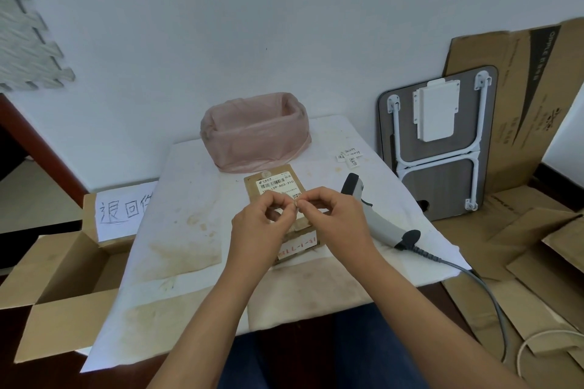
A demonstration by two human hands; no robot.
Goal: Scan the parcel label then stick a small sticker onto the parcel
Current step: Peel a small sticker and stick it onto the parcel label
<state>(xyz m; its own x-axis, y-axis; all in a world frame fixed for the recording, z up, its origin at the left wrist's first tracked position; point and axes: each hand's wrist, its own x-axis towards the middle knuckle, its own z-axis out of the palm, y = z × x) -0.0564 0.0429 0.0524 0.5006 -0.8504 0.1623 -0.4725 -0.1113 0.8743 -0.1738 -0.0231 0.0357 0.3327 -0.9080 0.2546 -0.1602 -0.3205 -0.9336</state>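
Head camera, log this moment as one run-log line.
left hand: pinching small sticker | right hand: pinching same sticker | parcel: on table, label up | scanner: lying right of parcel

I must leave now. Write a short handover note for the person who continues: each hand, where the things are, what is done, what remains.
Left hand and right hand: both raised over the parcel, fingertips pinching one small sticker between them, probably peeling it.
Parcel: brown, flat on the white table, barcode label face up.
Scanner: lying on the table right of the parcel, not held.
Spare stickers: far right of the table.
Done: the scan seems finished, though the picture cannot confirm it.
Left: press the sticker onto the parcel.
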